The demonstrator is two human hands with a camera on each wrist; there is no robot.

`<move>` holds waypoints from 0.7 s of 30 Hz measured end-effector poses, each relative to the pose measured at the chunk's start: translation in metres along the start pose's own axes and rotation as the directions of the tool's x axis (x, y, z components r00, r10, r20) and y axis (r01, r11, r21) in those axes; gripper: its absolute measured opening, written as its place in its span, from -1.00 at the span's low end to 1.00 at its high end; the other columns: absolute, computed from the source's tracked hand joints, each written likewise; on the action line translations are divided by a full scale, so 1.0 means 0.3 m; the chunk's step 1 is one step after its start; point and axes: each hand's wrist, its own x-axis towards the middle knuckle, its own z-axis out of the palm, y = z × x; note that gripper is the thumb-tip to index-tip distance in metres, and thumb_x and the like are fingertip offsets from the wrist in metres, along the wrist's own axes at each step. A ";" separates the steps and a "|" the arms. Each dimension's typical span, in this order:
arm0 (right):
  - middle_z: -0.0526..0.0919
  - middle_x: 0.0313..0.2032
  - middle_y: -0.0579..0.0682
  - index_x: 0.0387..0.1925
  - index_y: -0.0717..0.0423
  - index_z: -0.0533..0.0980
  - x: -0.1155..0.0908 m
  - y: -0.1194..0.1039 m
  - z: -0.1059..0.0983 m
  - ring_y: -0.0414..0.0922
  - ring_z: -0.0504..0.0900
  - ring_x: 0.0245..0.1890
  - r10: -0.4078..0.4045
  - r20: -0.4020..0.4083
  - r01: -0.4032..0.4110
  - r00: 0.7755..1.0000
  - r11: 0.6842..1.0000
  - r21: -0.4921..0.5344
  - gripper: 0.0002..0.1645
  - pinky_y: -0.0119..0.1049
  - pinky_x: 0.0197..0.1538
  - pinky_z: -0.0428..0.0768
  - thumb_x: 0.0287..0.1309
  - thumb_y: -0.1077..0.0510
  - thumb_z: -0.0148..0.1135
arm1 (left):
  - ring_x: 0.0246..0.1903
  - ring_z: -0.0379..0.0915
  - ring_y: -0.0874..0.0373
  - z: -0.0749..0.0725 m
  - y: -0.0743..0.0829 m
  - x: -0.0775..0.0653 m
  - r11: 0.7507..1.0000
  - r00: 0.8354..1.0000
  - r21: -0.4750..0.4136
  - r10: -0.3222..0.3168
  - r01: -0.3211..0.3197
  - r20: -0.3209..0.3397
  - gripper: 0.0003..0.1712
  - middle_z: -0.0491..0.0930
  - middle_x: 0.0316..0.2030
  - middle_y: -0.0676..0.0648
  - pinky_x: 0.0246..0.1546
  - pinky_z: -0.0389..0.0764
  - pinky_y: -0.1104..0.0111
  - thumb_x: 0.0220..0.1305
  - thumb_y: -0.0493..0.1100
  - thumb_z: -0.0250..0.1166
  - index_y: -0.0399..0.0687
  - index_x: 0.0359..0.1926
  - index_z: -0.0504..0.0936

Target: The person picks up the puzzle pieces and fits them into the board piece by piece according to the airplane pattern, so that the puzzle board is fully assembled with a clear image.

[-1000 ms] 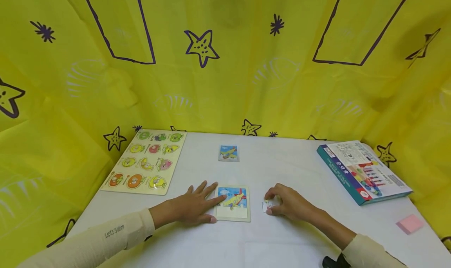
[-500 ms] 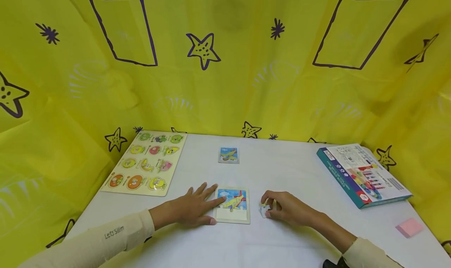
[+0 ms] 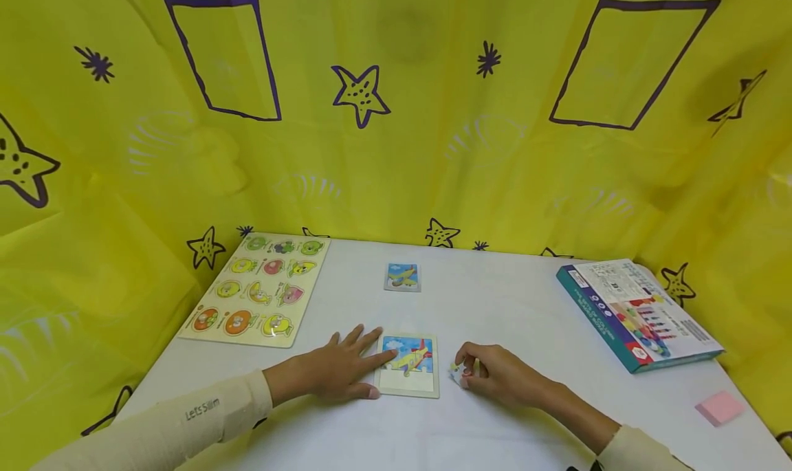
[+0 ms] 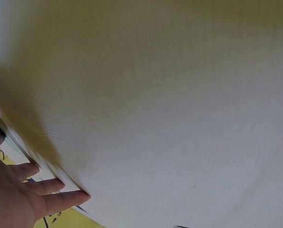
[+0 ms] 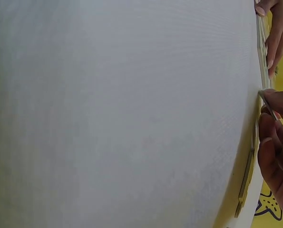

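Observation:
A small airplane jigsaw puzzle (image 3: 413,383) lies in its pale frame in mid-table in the head view. Its upper part shows blue sky and a yellow plane with a red tail; the lower strip is bare. My left hand (image 3: 343,368) rests at the frame's left side with fingers spread, the index fingertip on the picture and the thumb by the lower left corner. Just right of the frame, my right hand (image 3: 504,376) pinches a puzzle piece (image 3: 456,373) between thumb and fingers. The right wrist view shows this piece edge-on, tilted, its face mostly hidden.
Behind the puzzle lies a smaller airplane picture card (image 3: 403,277). A fruit puzzle board (image 3: 297,320) is at the back left. To the right are a teal-edged box (image 3: 637,313) and a pink block (image 3: 720,408). Yellow curtain (image 3: 408,168) surrounds the white table.
My right hand has moved left toward the puzzle frame, and the piece has been turned and tilted in its fingers. My left hand stays at the frame. The head view has tipped slightly upward.

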 end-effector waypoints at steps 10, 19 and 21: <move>0.58 -0.34 -0.25 -0.02 -0.01 0.54 0.001 -0.001 0.001 -0.41 0.42 -0.53 0.009 0.009 -0.009 1.000 1.000 -0.016 -0.78 -0.48 -0.40 0.46 0.33 0.15 0.29 | 0.49 -0.05 -0.41 0.002 0.006 0.002 1.000 1.000 0.001 -0.002 0.002 0.000 -0.18 -0.04 0.58 -0.22 0.24 0.28 -0.36 0.41 0.41 0.01 0.35 0.58 0.08; 0.55 -0.39 -0.24 0.01 0.05 0.53 0.003 -0.009 0.001 -0.39 0.42 -0.51 0.003 -0.001 -0.003 1.000 1.000 0.030 -0.77 -0.49 -0.42 0.45 0.36 0.17 0.24 | 0.49 -0.04 -0.40 0.002 0.005 0.004 1.000 1.000 0.010 -0.006 0.006 0.005 -0.18 -0.03 0.58 -0.21 0.24 0.29 -0.34 0.41 0.41 0.00 0.36 0.58 0.07; 0.56 -0.40 -0.24 0.01 0.07 0.54 0.005 -0.011 0.004 -0.39 0.43 -0.51 0.001 -0.001 -0.001 1.000 0.999 0.038 -0.77 -0.49 -0.42 0.45 0.36 0.19 0.22 | 0.49 -0.04 -0.40 0.003 0.005 0.004 1.000 1.000 0.008 -0.007 0.007 0.006 -0.18 -0.04 0.58 -0.20 0.24 0.28 -0.34 0.41 0.41 0.00 0.37 0.58 0.07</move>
